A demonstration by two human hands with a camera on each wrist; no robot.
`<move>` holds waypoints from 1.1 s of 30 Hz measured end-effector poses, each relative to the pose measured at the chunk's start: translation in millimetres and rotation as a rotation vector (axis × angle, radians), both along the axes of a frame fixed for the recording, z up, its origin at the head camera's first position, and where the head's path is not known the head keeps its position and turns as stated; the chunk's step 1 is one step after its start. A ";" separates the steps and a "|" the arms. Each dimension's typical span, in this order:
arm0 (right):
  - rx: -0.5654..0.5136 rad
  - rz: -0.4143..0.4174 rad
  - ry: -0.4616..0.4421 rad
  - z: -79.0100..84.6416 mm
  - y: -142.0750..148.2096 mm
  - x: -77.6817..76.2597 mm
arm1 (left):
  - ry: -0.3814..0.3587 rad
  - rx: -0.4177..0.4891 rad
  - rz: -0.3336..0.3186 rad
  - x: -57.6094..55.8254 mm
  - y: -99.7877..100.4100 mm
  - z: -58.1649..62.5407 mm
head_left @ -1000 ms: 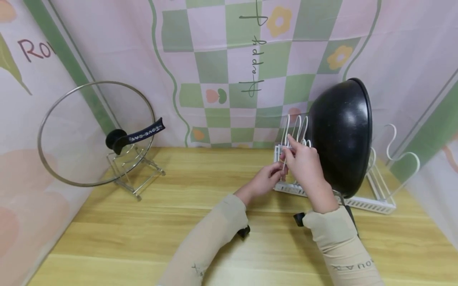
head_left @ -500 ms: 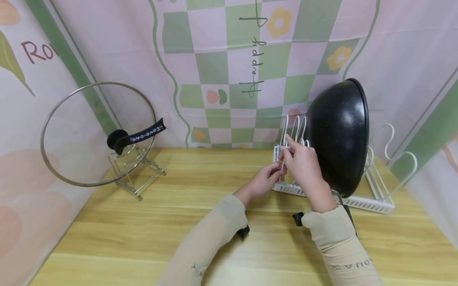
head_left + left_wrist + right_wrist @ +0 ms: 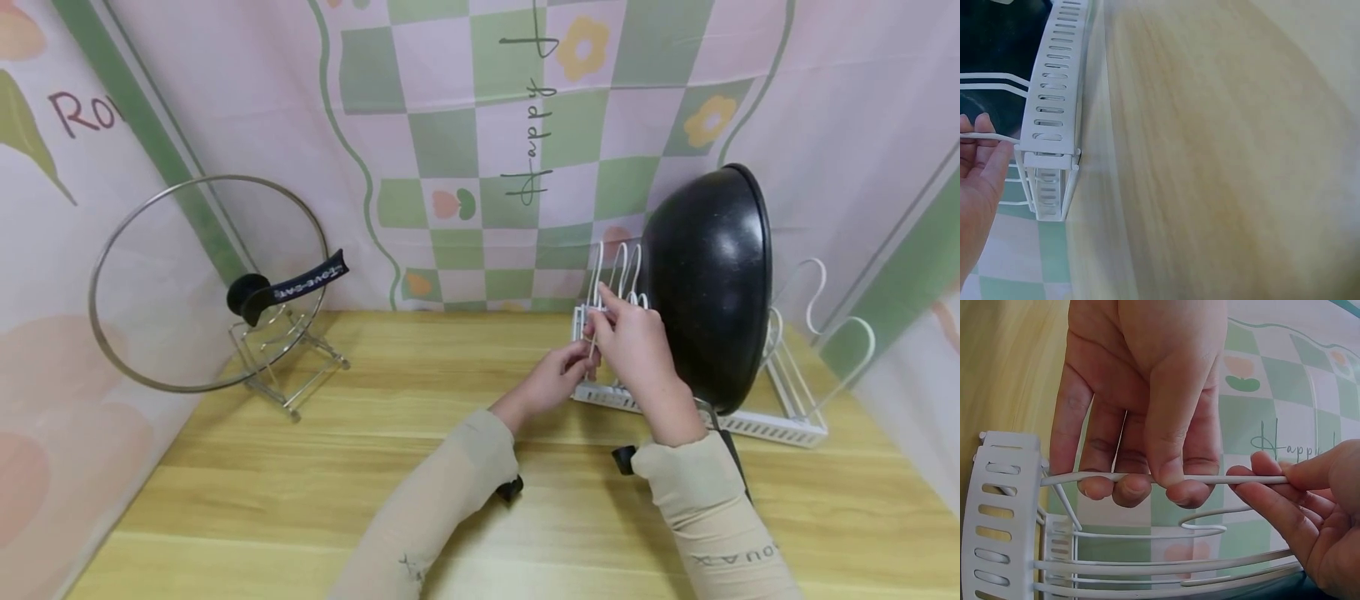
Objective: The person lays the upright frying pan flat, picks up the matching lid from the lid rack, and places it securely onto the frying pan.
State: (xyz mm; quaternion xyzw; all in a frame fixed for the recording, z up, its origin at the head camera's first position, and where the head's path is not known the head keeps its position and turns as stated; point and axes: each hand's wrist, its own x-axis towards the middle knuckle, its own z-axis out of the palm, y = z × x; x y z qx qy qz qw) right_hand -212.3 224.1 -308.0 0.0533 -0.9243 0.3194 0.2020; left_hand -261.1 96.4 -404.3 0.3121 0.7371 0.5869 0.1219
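Hardly anything has moved since a second ago: the framing has shifted a touch, and both hands keep their places. Nearest are the person's beige sleeves [image 3: 442, 492], reaching forward over the wood-grain worktop [image 3: 300, 517]. The left hand [image 3: 558, 375] pinches a white wire divider [image 3: 1219, 479] low down, close to the rack's slotted front rail; the right hand [image 3: 637, 346] pinches the same wire higher up. This divider is at the left end of the white rack [image 3: 776, 427], which rests on the worktop. Just right of the hands, a black pan [image 3: 708, 287] stands on its side in the rack, rounded outside facing left. Well apart, to the left, a glass lid [image 3: 249, 298] leans in a metal stand [image 3: 315, 387]. Behind hangs a checked cloth [image 3: 450, 142].
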 end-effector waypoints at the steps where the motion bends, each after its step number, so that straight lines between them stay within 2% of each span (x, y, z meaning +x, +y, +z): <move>1: 0.001 -0.001 0.002 0.1 -0.2 0.2 | 0.000 0.003 0.000 0.2 0.1 0.1; 18: 0.049 0.009 0.029 2.2 -0.2 -0.7 | -0.028 0.019 -0.003 1.5 -0.8 3.3; 33: 0.056 0.017 0.030 2.6 1.6 3.0 | -0.007 -0.021 -0.018 3.3 -1.3 4.4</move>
